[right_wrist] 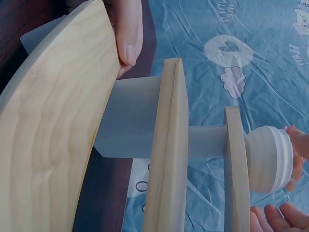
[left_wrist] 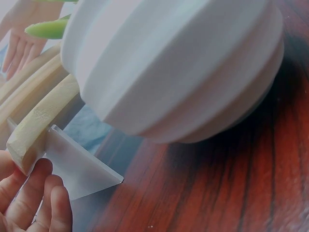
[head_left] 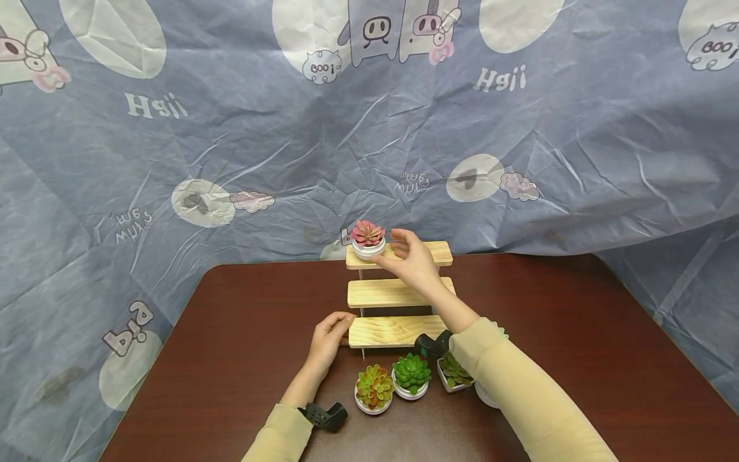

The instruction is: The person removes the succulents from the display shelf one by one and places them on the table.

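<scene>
A three-tier display stand with pale wooden shelves (head_left: 398,332) and clear supports stands on the table. My left hand (head_left: 328,340) grips the left end of its lowest shelf; in the left wrist view its fingers (left_wrist: 36,193) curl about the plank's end. On the top shelf, at the left, sits a pink succulent (head_left: 367,233) in a white ribbed pot (right_wrist: 270,159). Beside that pot is my right hand (head_left: 412,260), fingers loosely spread and thumb close to the pot's base. Whether the thumb touches the pot, I cannot tell.
In front of the stand are a yellow-orange succulent (head_left: 374,387), a green succulent (head_left: 411,373) and a darker one in a square pot (head_left: 455,372). Another white pot (head_left: 486,396) is partly behind the right sleeve. A patterned blue-grey cloth (head_left: 300,147) hangs behind the table (head_left: 242,359).
</scene>
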### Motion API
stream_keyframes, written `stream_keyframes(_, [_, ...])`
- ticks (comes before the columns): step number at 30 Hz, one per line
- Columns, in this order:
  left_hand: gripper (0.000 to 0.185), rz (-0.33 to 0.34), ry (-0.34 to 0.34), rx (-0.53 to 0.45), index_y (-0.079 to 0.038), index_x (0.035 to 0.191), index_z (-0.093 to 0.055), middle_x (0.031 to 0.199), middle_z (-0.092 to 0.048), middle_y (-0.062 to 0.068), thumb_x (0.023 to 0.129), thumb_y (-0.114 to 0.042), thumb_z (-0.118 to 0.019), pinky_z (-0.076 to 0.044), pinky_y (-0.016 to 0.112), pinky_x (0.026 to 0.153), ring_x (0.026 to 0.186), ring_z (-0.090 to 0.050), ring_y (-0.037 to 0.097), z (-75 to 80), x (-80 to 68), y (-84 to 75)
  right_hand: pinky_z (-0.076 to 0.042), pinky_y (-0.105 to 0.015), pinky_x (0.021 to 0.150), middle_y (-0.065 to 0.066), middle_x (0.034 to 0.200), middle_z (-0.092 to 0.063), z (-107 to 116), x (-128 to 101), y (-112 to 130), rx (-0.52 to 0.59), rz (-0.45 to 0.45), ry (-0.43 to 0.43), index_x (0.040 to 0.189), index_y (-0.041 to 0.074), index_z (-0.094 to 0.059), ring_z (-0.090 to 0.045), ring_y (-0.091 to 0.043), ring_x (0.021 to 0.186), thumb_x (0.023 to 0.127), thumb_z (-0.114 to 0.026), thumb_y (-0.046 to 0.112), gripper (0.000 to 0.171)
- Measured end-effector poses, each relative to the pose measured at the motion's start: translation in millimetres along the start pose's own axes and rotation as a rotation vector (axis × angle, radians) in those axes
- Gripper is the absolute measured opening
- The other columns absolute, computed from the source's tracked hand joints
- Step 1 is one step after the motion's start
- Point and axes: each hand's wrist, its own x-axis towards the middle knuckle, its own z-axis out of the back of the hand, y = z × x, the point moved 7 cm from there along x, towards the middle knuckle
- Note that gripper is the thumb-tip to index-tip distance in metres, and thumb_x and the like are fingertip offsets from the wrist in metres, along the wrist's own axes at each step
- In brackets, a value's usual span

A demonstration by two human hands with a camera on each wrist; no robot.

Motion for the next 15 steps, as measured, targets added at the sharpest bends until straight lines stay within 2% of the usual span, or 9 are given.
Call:
stream_keyframes(13, [0.026, -0.012, 0.018, -0.026, 0.011, 0.108, -0.061, 0.086, -0.065, 0.003, 0.097, -0.012, -0.053, -0.051, 0.030, 0.062, 0.071, -0.060, 0.014, -1.4, -0.1, -0.4, -0.041, -0.033, 0.098, -0.013, 0.136, -0.046, -9, 7, -1, -0.011, 0.008, -0.017, 0.137, 0.004, -0.040, -0.049, -0.028, 0.120, 0.076, -0.079, 0.029, 0.077])
stream_keyframes(15, [0.026, -0.008, 0.021, -0.035, 0.010, 0.107, -0.062, 0.086, -0.065, 0.004, 0.097, -0.012, -0.053, -0.051, 0.030, 0.062, 0.071, -0.060, 0.015, -0.7, 2.3, 5.9, -0.041, -0.033, 0.098, -0.014, 0.135, -0.046, -11, 8, 0, -0.007, 0.014, -0.019, 0.137, 0.003, -0.040, -0.049, -0.028, 0.120, 0.076, -0.080, 0.028, 0.077])
